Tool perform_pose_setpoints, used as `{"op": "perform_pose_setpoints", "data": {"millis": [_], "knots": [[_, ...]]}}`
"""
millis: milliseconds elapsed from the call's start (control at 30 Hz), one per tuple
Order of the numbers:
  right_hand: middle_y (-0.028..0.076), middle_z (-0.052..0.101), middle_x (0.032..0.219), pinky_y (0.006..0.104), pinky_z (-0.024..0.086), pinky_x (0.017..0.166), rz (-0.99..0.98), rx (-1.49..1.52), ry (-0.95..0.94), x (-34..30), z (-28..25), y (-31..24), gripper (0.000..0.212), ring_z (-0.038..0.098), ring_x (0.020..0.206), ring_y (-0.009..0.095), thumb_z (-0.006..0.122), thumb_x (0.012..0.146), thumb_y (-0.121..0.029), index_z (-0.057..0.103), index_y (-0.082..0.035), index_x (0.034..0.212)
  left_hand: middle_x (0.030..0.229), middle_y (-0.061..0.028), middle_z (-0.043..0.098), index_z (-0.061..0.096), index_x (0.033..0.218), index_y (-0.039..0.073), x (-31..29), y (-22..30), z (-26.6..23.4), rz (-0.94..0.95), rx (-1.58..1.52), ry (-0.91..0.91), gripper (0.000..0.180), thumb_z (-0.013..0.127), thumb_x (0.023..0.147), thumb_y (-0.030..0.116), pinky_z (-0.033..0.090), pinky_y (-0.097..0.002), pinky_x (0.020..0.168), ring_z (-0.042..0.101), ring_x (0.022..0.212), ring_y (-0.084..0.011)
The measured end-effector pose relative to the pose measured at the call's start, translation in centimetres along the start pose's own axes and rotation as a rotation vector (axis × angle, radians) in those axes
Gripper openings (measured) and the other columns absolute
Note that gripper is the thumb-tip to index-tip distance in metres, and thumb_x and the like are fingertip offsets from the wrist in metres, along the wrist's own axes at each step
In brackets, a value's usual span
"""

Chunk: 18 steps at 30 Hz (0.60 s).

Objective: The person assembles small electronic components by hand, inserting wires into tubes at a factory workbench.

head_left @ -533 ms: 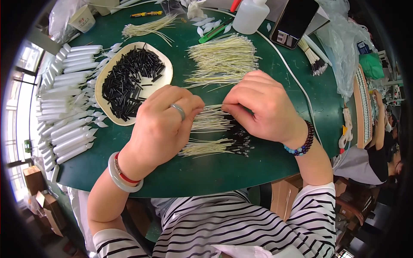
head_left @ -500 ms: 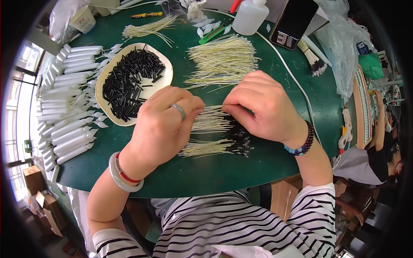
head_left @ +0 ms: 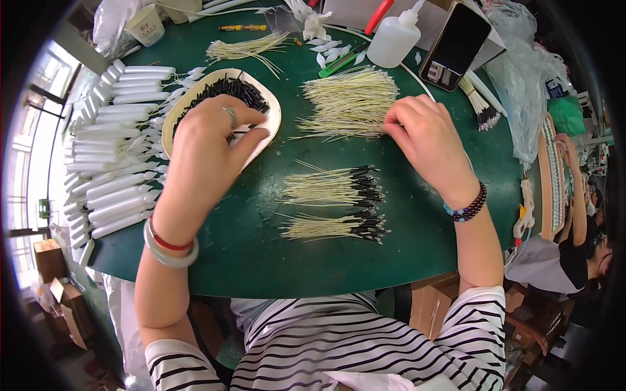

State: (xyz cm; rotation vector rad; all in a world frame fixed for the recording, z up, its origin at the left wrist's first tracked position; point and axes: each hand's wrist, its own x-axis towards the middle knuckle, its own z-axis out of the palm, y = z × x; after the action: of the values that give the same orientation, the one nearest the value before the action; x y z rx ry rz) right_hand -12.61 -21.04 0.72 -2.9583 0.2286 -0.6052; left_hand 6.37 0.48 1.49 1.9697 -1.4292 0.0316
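Note:
My left hand (head_left: pixel 210 153) reaches over the cream bowl (head_left: pixel 276 118) of short black tubes (head_left: pixel 228 91). Its thumb and forefinger are apart, with no tube visibly gripped between them; the other fingers are hidden. My right hand (head_left: pixel 427 140) pinches at the right edge of a large pile of pale yellow wires (head_left: pixel 349 101), thumb against forefinger on a wire end. Between my hands and my body lie two bunches of wires with black tubes near their right ends, an upper bunch (head_left: pixel 332 187) and a lower bunch (head_left: pixel 334 226).
White candle-shaped pieces (head_left: pixel 120 179) with flame-like tips line the table's left side. Toward the back are a small wire bundle (head_left: pixel 244 49), a green cutter (head_left: pixel 339 63), a white squeeze bottle (head_left: pixel 393 40) and a phone (head_left: pixel 455 45). A glue gun (head_left: pixel 523 212) hangs beyond the right edge.
My left hand has moved left from the tubed wires to the bowl, its fingers parting. My right hand has let go there and moved up and right to the large wire pile.

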Motion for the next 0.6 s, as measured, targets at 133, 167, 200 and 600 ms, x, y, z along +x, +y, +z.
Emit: {"op": "perform_pose_setpoints", "data": {"millis": [133,167,200,600], "knots": [[0.004,0.059,0.082,0.0364,0.043,0.074,0.041,0.011,-0.099,-0.4,0.0,1.2,0.009,0.055,0.081,0.025,0.068,0.078,-0.009,0.060,-0.005,0.079,0.078,-0.0116,0.063,0.068,0.085,-0.002,0.1,-2.2,0.7,-0.054,0.083,-0.116,0.014,0.070,0.073,0.004,0.049,-0.0325,0.063,0.062,0.069,-0.0255],[0.004,0.059,0.082,0.0360,0.044,0.074,0.027,0.016,-0.054,-0.4,-0.1,1.1,0.008,0.056,0.081,0.024,0.068,0.077,-0.009,0.061,-0.005,0.079,0.077,-0.0126,0.063,0.067,0.082,0.000,0.2,-2.1,0.8,-0.040,0.112,-0.103,0.008,0.066,0.076,0.005,0.048,-0.0354,0.066,0.060,0.071,-0.0286],[0.004,0.060,0.082,0.0356,0.044,0.074,0.013,0.020,-0.008,-0.3,-0.2,1.0,0.008,0.056,0.081,0.024,0.068,0.077,-0.009,0.062,-0.004,0.079,0.077,-0.0126,0.063,0.067,0.082,0.000,0.3,-2.0,0.8,-0.043,0.117,-0.100,0.008,0.066,0.076,0.005,0.048,-0.0354,0.066,0.060,0.071,-0.0286],[0.008,0.061,0.083,0.0349,0.047,0.070,0.066,0.251,0.054,0.1,-1.5,0.4,0.007,0.058,0.079,0.026,0.064,0.080,-0.006,0.062,-0.002,0.086,0.078,-0.0149,0.060,0.056,0.084,-0.003,0.7,-1.0,1.3,-0.034,0.280,0.127,0.004,0.057,0.083,0.001,0.046,-0.0364,0.071,0.058,0.075,-0.0300]]}}
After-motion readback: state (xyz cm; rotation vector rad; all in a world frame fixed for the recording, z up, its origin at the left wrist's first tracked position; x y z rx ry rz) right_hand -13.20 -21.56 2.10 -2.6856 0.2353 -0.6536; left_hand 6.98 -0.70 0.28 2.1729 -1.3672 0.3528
